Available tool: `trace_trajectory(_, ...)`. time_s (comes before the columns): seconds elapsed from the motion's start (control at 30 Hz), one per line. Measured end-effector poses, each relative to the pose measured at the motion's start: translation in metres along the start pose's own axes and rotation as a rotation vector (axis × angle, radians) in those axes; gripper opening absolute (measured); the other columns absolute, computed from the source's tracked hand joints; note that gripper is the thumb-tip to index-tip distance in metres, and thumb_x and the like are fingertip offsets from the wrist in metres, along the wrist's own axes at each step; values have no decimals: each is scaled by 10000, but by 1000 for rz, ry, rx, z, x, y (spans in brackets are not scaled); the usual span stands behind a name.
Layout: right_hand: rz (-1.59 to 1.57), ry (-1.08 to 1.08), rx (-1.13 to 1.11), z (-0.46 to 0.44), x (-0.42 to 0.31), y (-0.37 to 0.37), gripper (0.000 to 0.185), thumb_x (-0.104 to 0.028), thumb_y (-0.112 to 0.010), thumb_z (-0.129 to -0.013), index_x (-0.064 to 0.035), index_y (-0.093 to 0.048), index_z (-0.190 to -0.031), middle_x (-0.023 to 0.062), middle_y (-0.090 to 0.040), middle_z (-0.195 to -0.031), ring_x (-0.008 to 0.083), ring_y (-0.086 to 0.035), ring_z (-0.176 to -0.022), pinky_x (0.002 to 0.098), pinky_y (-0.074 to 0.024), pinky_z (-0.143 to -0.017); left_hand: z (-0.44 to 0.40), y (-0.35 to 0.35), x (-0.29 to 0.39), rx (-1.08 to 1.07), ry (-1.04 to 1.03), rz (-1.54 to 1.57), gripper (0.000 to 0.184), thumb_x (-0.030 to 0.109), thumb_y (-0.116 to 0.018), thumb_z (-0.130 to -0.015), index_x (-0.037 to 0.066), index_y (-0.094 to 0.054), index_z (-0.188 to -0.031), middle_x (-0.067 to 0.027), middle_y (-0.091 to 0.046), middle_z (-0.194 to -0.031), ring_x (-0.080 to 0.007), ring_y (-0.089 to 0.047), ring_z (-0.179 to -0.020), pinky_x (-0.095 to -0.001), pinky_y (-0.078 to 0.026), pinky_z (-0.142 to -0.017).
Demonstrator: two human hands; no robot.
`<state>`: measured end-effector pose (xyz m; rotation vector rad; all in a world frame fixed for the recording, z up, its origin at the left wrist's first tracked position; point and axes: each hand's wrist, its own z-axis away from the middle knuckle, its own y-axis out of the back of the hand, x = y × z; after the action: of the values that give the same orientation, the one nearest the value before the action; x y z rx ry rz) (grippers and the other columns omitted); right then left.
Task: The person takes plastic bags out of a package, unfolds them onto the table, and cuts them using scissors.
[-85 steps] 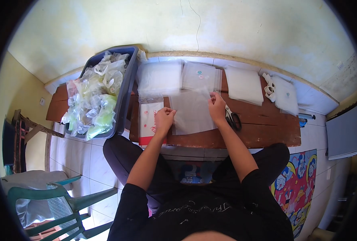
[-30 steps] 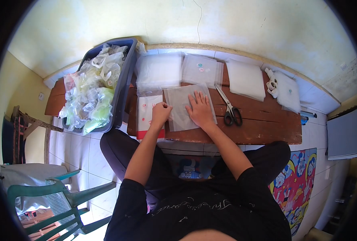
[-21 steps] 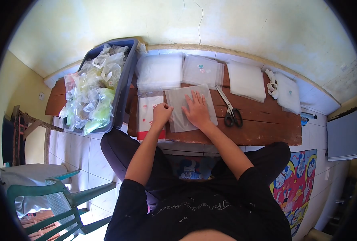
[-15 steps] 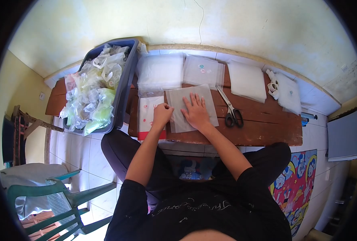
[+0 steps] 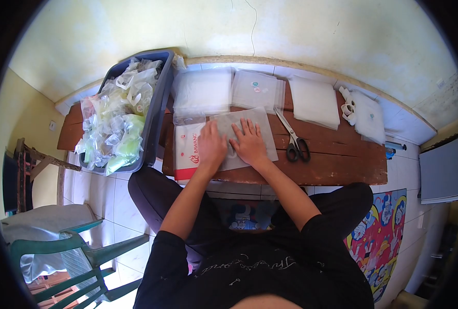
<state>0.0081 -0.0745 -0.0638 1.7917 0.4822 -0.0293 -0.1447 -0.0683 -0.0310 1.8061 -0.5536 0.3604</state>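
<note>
A translucent plastic sheet or bag (image 5: 264, 135) lies flat on the brown wooden table (image 5: 337, 165). My right hand (image 5: 249, 144) rests on it, palm down with fingers spread. My left hand (image 5: 213, 146) is over its left edge, fingers extended and holding nothing visible. Beside my left hand lies a red and white packet (image 5: 187, 154) marked "BAWANG". Black-handled scissors (image 5: 294, 139) lie right of the sheet, blades pointing up and left. Behind are a stack of clear bags (image 5: 203, 91) and a smaller stack with round stickers (image 5: 257, 95).
A dark blue bin (image 5: 159, 110) full of crumpled plastic bags stands at the left. Further right lie another stack of bags (image 5: 314, 103), white handle-like pieces (image 5: 348, 109) and a stickered stack (image 5: 369, 121). A green chair (image 5: 108, 252) is at the lower left.
The scissors are uncovered and the sheet is slightly turned. My right hand has gone from its edge to flat on top. My left hand has opened from a pinch and moved onto the sheet.
</note>
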Motion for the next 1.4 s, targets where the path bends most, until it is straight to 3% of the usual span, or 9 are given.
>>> trace_trajectory(0.03,-1,1,0,0,1,-2,560,-430,-474,-948,-146,-438,-1430,199,-338,-1510,357,-278,-1417,524,-160,-1159,3,-8,-2,38,-188,-18,528,210,-580,-897,17,-429,-1365,-243,-494,-1350,-374,-494,-1236,-455,-398,-1028)
trace_trajectory(0.07,18,12,10,1,2,-4,553,-411,-483,-944,-145,-442,-1426,198,-343,-1507,355,-281,-1416,523,-165,-1158,10,-17,-2,37,-186,-18,528,210,-580,-897,17,-429,-1365,-243,-494,-1350,-374,-494,-1236,-455,-398,-1028)
trace_trajectory(0.13,39,23,21,0,4,-4,546,-393,-492,-939,-144,-446,-1423,196,-348,-1504,353,-283,-1415,522,-170,-1157,19,-29,1,-49,-250,-92,504,231,-490,-946,28,-421,-1402,-192,-443,-1434,-336,-362,-1367,-483,-272,-1120)
trace_trajectory(0.43,1,34,73,1,3,-3,494,-348,-504,-938,-151,-484,-1390,181,-384,-1479,356,-329,-1384,521,-209,-1142,23,-34,-6,-95,-230,-103,432,200,-441,-967,32,-487,-1362,-157,-447,-1448,-320,-391,-1359,-498,-278,-1116)
trace_trajectory(1.03,45,-4,41,1,40,1,557,-417,-480,-952,-114,-445,-1418,188,-352,-1502,351,-308,-1401,497,-193,-1158,26,-35,-2,-96,-226,-176,480,203,-436,-946,30,-442,-1394,-133,-406,-1479,-286,-342,-1393,-469,-233,-1149)
trace_trajectory(1.4,62,-7,15,2,45,6,545,-435,-465,-957,-176,-435,-1435,187,-323,-1518,350,-285,-1414,495,-182,-1163,27,-32,-2,-92,-214,-142,478,188,-443,-931,29,-454,-1382,-140,-412,-1473,-291,-348,-1387,-468,-232,-1147)
